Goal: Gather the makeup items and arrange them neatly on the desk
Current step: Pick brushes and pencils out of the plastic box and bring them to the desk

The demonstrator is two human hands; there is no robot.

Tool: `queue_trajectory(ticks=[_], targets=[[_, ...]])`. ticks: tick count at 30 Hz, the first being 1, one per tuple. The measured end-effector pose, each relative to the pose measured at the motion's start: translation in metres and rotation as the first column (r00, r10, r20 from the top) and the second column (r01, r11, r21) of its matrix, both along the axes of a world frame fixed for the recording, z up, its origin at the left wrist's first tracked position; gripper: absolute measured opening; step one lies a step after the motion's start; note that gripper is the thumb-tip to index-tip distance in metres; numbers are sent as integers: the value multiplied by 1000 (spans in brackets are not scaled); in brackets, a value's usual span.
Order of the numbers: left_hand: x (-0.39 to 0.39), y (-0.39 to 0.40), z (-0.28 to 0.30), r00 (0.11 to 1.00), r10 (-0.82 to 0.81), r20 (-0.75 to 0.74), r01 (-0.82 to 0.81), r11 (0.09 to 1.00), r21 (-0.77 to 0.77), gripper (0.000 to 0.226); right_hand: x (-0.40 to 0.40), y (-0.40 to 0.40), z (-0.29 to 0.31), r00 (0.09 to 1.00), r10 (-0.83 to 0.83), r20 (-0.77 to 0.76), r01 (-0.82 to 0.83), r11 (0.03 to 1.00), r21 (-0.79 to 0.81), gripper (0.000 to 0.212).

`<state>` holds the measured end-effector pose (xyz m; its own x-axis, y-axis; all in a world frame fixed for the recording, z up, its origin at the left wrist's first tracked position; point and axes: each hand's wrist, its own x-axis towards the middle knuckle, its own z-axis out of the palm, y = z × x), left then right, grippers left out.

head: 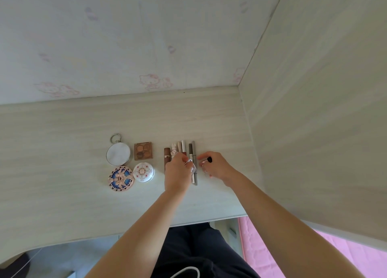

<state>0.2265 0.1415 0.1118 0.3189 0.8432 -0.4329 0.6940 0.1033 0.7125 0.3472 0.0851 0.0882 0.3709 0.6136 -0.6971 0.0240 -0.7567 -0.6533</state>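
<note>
A home bedroom corner: pale wood tabletop (62, 131), cartoon cat stickers (149, 81) on the back panel, pink mat (272, 254) on the floor, compacts (118, 154) laid out

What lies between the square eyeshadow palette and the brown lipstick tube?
Nothing: the head view shows bare desk between the palette and the tube.
</note>
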Motion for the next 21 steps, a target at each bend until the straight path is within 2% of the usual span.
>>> queue_trajectory(ticks=[3,7,12,14,17,21], targets=[[2,3,1,997,1,76,1,1000,-28,5,8,-4,-2,994,-96,-44,98,994,45,30],[9,2,-1,993,-80,87,83,996,-39,8,23,-5,1,968,-247,-45,250,965,80,37],[24,-5,-6,952,-304,30,304,953,-3,22,38,-1,0,964,-266,0,265,959,105,29],[26,-8,-11,929,-370,18,370,929,20,24,41,1,-2,963,-251,94,239,963,121,28],[27,-10,-21,900,-436,5,436,899,42,25,44,4,-6,939,-254,232,219,961,166,22],[28,-10,-28,883,-468,-45,470,877,104,29,43,9,-9,931,-285,226,253,954,162,23]])
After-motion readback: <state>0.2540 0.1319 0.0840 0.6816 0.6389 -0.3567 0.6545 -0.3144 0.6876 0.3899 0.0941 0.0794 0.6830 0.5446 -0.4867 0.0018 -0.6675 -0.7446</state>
